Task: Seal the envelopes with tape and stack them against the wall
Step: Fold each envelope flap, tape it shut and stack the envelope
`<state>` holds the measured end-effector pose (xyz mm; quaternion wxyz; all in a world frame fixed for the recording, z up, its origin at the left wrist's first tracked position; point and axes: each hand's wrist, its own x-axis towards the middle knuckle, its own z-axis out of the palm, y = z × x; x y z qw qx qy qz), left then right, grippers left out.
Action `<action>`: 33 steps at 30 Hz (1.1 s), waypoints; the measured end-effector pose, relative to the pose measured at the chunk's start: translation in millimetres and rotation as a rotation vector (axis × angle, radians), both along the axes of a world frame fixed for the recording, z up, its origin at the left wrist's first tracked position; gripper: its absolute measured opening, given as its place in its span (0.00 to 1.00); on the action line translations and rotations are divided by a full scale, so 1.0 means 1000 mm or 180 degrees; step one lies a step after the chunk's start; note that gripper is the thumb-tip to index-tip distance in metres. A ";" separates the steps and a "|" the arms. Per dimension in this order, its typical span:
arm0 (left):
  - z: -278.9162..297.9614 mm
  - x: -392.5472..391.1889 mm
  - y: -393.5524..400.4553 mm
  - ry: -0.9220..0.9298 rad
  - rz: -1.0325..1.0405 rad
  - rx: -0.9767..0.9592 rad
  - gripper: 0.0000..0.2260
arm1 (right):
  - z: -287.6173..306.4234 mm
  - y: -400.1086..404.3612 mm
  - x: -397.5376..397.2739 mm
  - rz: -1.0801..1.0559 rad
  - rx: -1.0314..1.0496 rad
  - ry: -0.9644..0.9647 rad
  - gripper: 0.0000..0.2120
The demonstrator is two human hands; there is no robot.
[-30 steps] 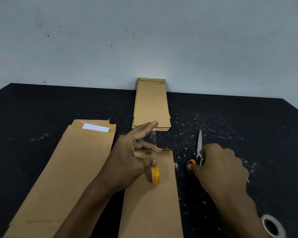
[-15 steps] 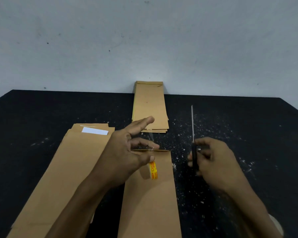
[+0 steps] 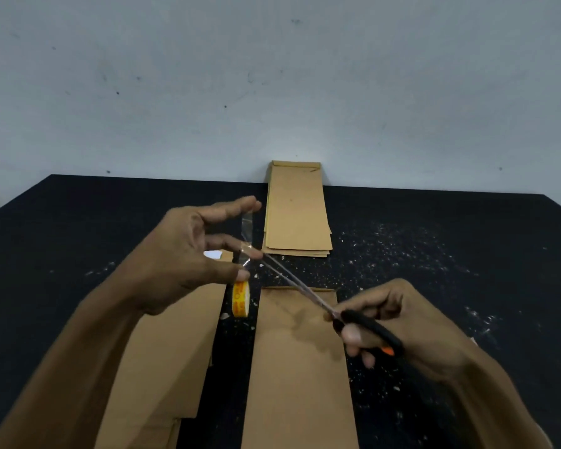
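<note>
Two hands work above the black bench point(image 3: 78, 241). The left hand point(image 3: 178, 257) is raised, its fingers spread and partly curled, with a strip of clear tape point(image 3: 247, 236) stretched between the upper fingertip and the lower ones; the small yellow tape roll point(image 3: 241, 299) hangs just under the thumb, pinched there. The right hand point(image 3: 402, 328) grips the black handles of a pair of scissors point(image 3: 366, 328), fingers curled through them — the blades stand slightly apart and point up and left, their tips meeting the tape beside the left fingertips.

Below the scissors, one brown envelope point(image 3: 298, 374) lies flat on the bench, its long side running away from the person. To its left lies a pile of brown envelopes point(image 3: 162, 367), partly hidden by the left forearm. Further back, a neat stack of envelopes point(image 3: 297, 215) lies flat, its far end touching the pale wall point(image 3: 272, 76). White specks and paper scraps point(image 3: 402, 254) dot the bench, mostly on the right — a few lie between the two near envelopes.
</note>
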<state>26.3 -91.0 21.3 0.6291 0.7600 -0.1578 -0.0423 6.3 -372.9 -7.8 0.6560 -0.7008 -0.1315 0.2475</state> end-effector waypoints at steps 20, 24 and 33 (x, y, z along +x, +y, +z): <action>-0.002 -0.001 -0.003 0.0412 -0.0754 0.0557 0.35 | -0.003 0.005 -0.002 0.0211 -0.0347 0.0146 0.15; -0.005 0.001 -0.003 0.0415 -0.0695 0.0537 0.35 | -0.004 0.005 -0.001 0.0228 -0.0412 0.0134 0.15; -0.009 0.001 -0.003 0.0415 -0.0811 0.0504 0.36 | -0.008 0.005 0.001 0.0206 -0.0361 0.0122 0.15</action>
